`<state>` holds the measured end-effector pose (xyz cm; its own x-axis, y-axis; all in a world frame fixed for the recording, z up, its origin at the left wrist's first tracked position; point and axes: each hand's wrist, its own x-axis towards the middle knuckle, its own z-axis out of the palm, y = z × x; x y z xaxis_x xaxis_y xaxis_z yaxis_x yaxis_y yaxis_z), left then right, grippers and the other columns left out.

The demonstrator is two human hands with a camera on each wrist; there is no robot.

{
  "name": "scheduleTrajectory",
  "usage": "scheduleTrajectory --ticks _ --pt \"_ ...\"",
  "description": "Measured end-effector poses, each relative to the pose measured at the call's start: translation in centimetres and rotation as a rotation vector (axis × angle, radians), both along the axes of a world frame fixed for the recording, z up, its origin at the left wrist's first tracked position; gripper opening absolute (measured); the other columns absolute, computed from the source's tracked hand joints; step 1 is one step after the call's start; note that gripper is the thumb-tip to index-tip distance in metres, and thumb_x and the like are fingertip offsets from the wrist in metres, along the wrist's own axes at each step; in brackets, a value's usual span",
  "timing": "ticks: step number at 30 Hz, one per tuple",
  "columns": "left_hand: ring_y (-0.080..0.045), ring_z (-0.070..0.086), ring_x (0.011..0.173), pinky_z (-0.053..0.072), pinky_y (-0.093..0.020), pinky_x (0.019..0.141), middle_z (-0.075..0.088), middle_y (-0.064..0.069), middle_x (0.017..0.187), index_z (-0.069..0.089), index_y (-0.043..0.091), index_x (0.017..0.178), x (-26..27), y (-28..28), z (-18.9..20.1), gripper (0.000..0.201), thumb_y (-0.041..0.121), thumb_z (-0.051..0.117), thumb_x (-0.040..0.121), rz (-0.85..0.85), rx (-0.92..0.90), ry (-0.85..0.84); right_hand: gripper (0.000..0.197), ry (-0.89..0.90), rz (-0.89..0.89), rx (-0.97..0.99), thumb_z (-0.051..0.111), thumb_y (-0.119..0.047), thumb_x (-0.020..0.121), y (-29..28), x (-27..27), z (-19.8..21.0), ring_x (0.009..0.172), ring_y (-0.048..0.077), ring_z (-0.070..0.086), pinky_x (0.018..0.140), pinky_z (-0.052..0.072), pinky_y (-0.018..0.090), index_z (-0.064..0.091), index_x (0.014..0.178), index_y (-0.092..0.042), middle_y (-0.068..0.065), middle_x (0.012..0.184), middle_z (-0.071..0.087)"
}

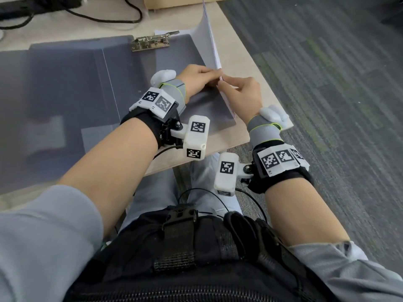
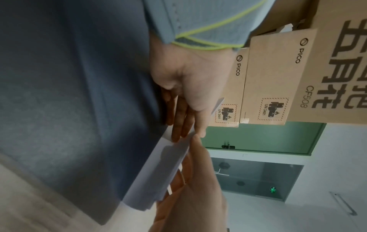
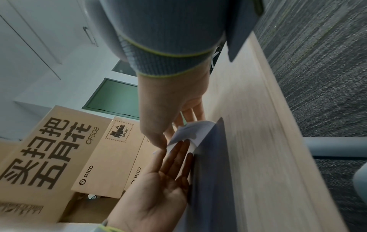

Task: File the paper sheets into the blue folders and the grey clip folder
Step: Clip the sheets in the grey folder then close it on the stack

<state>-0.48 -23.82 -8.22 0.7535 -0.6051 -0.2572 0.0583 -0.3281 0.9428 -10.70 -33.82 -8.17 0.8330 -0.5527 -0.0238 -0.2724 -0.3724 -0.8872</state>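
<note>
Grey plastic clip folder (image 1: 65, 88), rectangular, lying open flat on pale wooden table (image 1: 218, 144); silver metal clip (image 1: 151, 41) at 12 o'clock. White paper sheets (image 1: 209, 44), a thin stack standing on edge along folder's 3 o'clock side. Left hand (image 1: 197, 80): straight fingers pressed against stack, thumb pinching. Right hand (image 1: 242, 93): thumb and fingers pinching stack's near corner. Brown cardboard boxes (image 2: 278, 78) beyond.

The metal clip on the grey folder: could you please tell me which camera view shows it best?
The head view: the clip lies in plain sight at the far edge of the open grey folder. Neither wrist view shows it; they show only the hands, paper sheets and part of the folder.
</note>
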Motion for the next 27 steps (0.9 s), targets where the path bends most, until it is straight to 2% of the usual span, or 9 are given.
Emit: scheduleTrajectory --ticks 3,8,10,17,19,21,23,25,27 --pt "-0.018 0.063 0.090 0.047 -0.034 0.103 0.069 -0.005 0.087 0.070 0.020 0.078 0.0 0.2 -0.2 0.016 0.028 0.062 0.089 -0.009 -0.038 0.022 0.032 -0.008 -0.002 0.004 0.061 -0.034 0.086 -0.2 0.1 -0.2 0.075 0.007 0.064 0.071 0.050 0.017 0.071 0.112 -0.018 0.008 0.092 0.076" --pt "-0.011 0.063 0.078 0.048 -0.030 0.096 0.070 0.006 0.073 0.068 0.021 0.077 -0.3 0.2 -0.3 0.017 0.023 0.059 0.091 -0.003 -0.068 0.018 0.031 -0.042 0.013 0.018 0.062 -0.031 0.083 -0.3 0.1 -0.4 0.092 0.010 0.067 0.088 0.053 0.029 0.073 0.108 -0.016 0.003 0.101 0.075" --pt "-0.011 0.063 0.079 0.048 -0.028 0.094 0.069 0.002 0.079 0.068 0.020 0.080 -0.3 0.2 -0.3 0.015 0.022 0.059 0.091 -0.006 -0.073 0.008 0.030 -0.068 0.018 0.028 0.062 -0.028 0.083 -0.4 0.0 -0.4 0.098 0.011 0.067 0.091 0.053 0.030 0.073 0.107 -0.014 0.003 0.106 0.074" --pt "-0.012 0.063 0.079 0.048 -0.027 0.094 0.068 0.001 0.079 0.069 0.021 0.077 -0.4 0.0 -0.3 0.014 0.023 0.062 0.089 0.022 -0.077 0.007 0.027 -0.092 0.027 0.073 0.061 -0.022 0.085 -0.7 0.0 -0.6 0.088 0.001 0.061 0.081 0.049 0.019 0.073 0.107 -0.011 0.004 0.102 0.074" --pt "-0.010 0.062 0.076 0.049 -0.026 0.091 0.067 0.002 0.077 0.068 0.020 0.076 -0.4 -0.1 -0.4 0.015 0.021 0.062 0.089 0.036 -0.076 -0.002 0.028 -0.098 0.012 0.104 0.060 -0.021 0.085 -0.7 0.0 -0.6 0.079 0.001 0.056 0.075 0.045 0.020 0.073 0.104 -0.006 0.006 0.091 0.073" --pt "-0.013 0.062 0.079 0.050 -0.028 0.092 0.066 0.001 0.079 0.066 0.018 0.078 -0.5 -0.4 -0.4 0.013 0.016 0.061 0.090 0.060 -0.081 -0.011 0.034 -0.109 -0.009 0.131 0.058 -0.028 0.079 -0.8 -0.1 -0.5 0.074 0.007 0.050 0.069 0.042 0.026 0.074 0.091 -0.001 0.018 0.077 0.068" --pt "-0.017 0.060 0.084 0.050 -0.028 0.093 0.064 -0.002 0.083 0.067 0.010 0.089 -0.8 -0.7 -0.3 0.008 0.009 0.058 0.090 0.090 -0.084 -0.020 0.041 -0.127 -0.036 0.165 0.058 -0.033 0.074 -0.9 -0.3 -0.5 0.071 0.013 0.043 0.065 0.038 0.031 0.069 0.079 0.006 0.023 0.068 0.057" --pt "-0.015 0.059 0.081 0.050 -0.021 0.086 0.063 -0.001 0.084 0.064 0.000 0.106 -0.9 -1.0 -0.3 0.019 0.005 0.056 0.090 0.119 -0.068 -0.049 0.038 -0.149 -0.057 0.186 0.057 -0.028 0.075 -1.0 -0.6 -0.3 0.070 0.015 0.038 0.064 0.034 0.030 0.065 0.074 0.010 0.010 0.066 0.047" --pt "-0.010 0.055 0.074 0.046 -0.010 0.072 0.062 -0.004 0.085 0.064 0.000 0.107 -1.0 -1.1 -0.1 0.021 0.004 0.055 0.089 0.126 -0.030 -0.095 0.030 -0.163 -0.068 0.186 0.055 -0.020 0.078 -1.2 -0.8 -0.1 0.068 0.015 0.040 0.064 0.036 0.026 0.069 0.077 0.007 0.005 0.071 0.049"
